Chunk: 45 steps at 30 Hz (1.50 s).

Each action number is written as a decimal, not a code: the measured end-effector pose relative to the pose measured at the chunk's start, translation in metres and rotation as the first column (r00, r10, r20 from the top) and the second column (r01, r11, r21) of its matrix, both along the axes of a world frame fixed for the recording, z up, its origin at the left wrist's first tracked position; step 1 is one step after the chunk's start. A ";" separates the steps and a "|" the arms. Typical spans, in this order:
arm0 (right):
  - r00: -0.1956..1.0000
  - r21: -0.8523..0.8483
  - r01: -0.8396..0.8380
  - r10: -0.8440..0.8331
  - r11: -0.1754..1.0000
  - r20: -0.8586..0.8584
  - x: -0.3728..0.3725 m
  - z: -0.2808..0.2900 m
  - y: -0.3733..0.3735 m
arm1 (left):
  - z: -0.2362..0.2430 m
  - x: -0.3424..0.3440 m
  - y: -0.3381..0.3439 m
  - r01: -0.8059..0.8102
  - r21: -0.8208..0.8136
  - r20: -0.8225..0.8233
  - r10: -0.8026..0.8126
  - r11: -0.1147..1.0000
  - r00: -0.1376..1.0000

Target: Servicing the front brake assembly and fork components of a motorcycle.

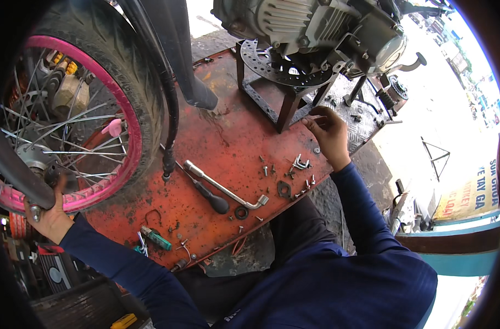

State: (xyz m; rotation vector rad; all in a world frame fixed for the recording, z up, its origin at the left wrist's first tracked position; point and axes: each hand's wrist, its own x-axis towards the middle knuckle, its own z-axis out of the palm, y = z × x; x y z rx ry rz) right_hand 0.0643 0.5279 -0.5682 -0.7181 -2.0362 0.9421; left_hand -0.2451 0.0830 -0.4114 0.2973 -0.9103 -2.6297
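At the left, my left hand (49, 218) is closed around the lower end of a black tube (25, 175) by the axle of a spoked wheel. The wheel has a pink rim (133, 129) and a black tyre (143, 71). A bolt end with a nut (36, 213) shows at my fingers. My right hand (328, 134) is at the right, beside a foot of a dark metal stand (287, 112). Its thumb and fingertips are pinched together; anything between them is too small to make out. An engine (310, 33) rests above the stand, with a perforated disc (261, 66) at it.
On the red metal bench (206, 142) lie a socket wrench (225, 183), a black-handled screwdriver (214, 200), a black ring (241, 213), a flat gasket-like plate (284, 189), several loose bolts (302, 163) and a green-handled tool (158, 238). A black cable (170, 120) hangs over the bench.
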 end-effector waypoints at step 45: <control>0.954 0.156 -0.246 0.210 0.957 0.213 -0.081 -0.014 -0.133 | -0.039 -0.034 -0.048 0.146 -0.136 -0.200 -0.172 0.980 0.965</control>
